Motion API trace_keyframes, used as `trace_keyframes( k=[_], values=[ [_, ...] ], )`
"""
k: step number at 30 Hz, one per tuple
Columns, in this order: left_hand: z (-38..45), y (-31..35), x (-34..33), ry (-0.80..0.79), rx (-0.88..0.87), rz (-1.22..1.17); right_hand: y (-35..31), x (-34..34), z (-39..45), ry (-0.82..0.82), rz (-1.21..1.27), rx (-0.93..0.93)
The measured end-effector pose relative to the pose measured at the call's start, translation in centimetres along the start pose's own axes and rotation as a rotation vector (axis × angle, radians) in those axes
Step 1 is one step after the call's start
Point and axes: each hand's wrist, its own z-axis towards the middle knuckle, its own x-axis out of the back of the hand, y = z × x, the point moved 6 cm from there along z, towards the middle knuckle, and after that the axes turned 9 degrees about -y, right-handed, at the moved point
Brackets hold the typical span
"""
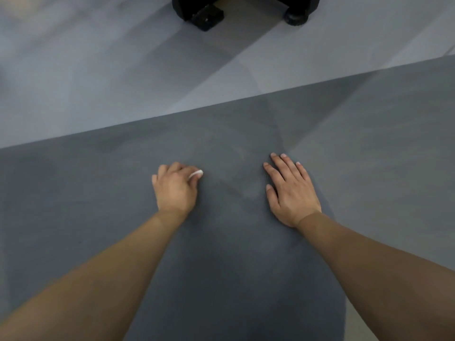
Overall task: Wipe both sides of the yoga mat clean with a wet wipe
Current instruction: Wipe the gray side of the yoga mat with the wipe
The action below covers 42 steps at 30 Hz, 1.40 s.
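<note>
From the head camera, a dark grey foam yoga mat (pixel 221 267) lies flat across a pale grey floor (pixel 98 70). The left hand (pixel 174 190) curls around a small white wet wipe (pixel 196 174), knuckles down on the mat. The right hand (pixel 290 190) rests flat on the mat nearby, fingers straight. A black wheeled base (pixel 246 8) stands beyond.
</note>
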Motion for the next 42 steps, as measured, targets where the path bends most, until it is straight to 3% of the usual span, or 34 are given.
trace_keyframes(
  k=[3,6,8,10,12,15,17,19,23,28,32,38,42],
  values=[
    [-4.4,3.6,-1.1,-0.05,-0.1,-0.12,0.0,0.0,0.0,-0.006,-0.009,0.0],
    [-10.9,9.5,-3.2,-0.142,-0.312,-0.276,0.2,-0.1,0.0,-0.021,-0.002,0.008],
    [-15.2,12.3,-4.4,-0.231,-0.45,-0.292,0.5,-0.1,0.0,-0.029,0.011,0.012],
    [-16.2,12.4,-4.3,-0.213,-0.518,-0.271,0.6,-0.1,0.0,-0.047,0.02,0.021],
    [-14.8,10.0,-3.7,-0.09,-0.47,-0.124,0.7,0.0,0.1,-0.07,0.037,0.039],
    [-11.2,3.1,-1.9,0.029,-0.108,-0.016,0.9,0.0,0.1,-0.111,0.054,0.052],
    [-11.1,0.9,-1.5,0.029,0.012,-0.025,0.9,-0.1,0.2,-0.132,0.045,0.05],
    [-12.8,2.6,-2.0,0.004,-0.018,-0.093,0.6,-0.1,0.3,-0.147,0.04,0.045],
    [-18.8,10.3,-4.4,-0.174,-0.283,-0.304,0.5,0.0,0.3,-0.187,0.031,0.038],
    [-19.4,13.3,-5.1,-0.261,-0.504,-0.186,0.3,0.5,0.0,-0.232,0.005,0.047],
    [-18.0,13.7,-4.3,-0.433,-0.635,-0.059,0.1,1.3,-1.0,-0.246,0.038,0.063],
    [-16.7,15.4,-3.5,-0.589,-0.598,-0.01,-0.1,5.3,-4.4,-0.273,0.062,0.226],
    [-13.8,16.2,-2.3,-0.64,-0.334,-0.405,2.1,7.4,-7.8,-0.316,0.225,0.155]
  ],
)
